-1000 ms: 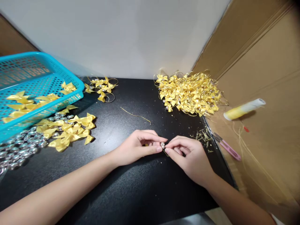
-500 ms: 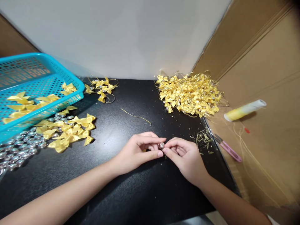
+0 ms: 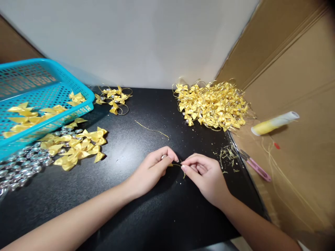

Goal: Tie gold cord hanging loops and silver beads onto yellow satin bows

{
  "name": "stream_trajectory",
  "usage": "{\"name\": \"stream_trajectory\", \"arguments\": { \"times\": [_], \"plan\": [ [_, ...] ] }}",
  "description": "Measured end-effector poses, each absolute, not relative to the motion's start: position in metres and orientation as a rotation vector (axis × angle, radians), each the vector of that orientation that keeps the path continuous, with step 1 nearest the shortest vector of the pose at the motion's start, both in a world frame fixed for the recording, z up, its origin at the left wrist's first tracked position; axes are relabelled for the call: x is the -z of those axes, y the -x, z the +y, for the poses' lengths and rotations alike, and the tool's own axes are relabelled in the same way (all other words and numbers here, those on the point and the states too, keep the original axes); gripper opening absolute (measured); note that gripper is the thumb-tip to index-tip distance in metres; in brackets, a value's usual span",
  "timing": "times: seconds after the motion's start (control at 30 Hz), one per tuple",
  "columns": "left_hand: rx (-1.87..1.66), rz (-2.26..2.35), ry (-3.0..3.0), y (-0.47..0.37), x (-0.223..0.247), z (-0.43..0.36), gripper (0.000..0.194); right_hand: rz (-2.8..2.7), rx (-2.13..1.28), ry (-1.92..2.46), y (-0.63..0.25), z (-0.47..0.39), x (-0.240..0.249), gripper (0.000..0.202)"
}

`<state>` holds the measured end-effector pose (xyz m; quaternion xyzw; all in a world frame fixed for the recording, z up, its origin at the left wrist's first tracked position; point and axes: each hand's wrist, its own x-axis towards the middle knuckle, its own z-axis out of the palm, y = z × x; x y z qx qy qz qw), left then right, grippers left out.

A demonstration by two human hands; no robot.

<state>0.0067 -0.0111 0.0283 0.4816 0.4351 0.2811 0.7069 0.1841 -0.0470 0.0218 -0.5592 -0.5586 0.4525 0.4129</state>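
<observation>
My left hand (image 3: pixel 154 170) is closed round a silver bead (image 3: pixel 164 157), with a bit of yellow ribbon showing at its fingertips. From there a thin gold cord (image 3: pixel 177 165) runs across a short gap to my right hand (image 3: pixel 205 176), whose thumb and forefinger pinch it. A short end of cord hangs below the right fingertips. Both hands are low over the black table (image 3: pixel 146 219). Beyond them lies a loose piece of gold cord (image 3: pixel 151 130).
At the left are a blue basket (image 3: pixel 87 104) with yellow bows, more bows (image 3: pixel 78 150) and silver beads (image 3: pixel 23 167). Farther back lie a small group (image 3: pixel 115 99) and a large pile (image 3: pixel 211 108) of corded bows. Cord scraps (image 3: pixel 228 153), pink snips (image 3: pixel 258 168) and a tube (image 3: pixel 274 123) are at the right.
The fingertips of my left hand have drawn back leftward from my right hand, taking the bead along. A stretch of cord now shows between the hands.
</observation>
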Motion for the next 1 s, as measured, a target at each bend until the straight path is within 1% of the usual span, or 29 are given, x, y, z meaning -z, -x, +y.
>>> {"name": "stream_trajectory", "arguments": {
  "times": [0.13, 0.27, 0.37, 0.5, 0.8, 1.0],
  "plan": [
    [-0.651, 0.753, -0.599, -0.010, -0.028, -0.014, 0.017, -1.435, -1.091, 1.371, -0.184, -0.048, -0.024, 0.008],
    [-0.748, 0.690, -0.438, -0.014, -0.028, -0.017, 0.013, -1.465, -1.061, 1.368, -0.184, -0.050, -0.023, 0.007],
    [-0.823, 0.706, -0.494, -0.015, -0.025, -0.018, 0.015, -1.482, -1.043, 1.362, -0.184, -0.050, -0.023, 0.008],
    [-0.829, 0.712, -0.619, -0.014, -0.019, -0.022, 0.021, -1.501, -1.047, 1.362, -0.184, -0.049, -0.024, 0.008],
    [-0.787, 0.864, -0.949, -0.008, -0.012, -0.023, 0.021, -1.532, -1.013, 1.360, -0.186, -0.051, -0.024, 0.009],
    [-0.783, 0.889, -1.050, -0.007, -0.013, -0.023, 0.021, -1.551, -1.012, 1.357, -0.187, -0.051, -0.023, 0.008]
  ]
}}
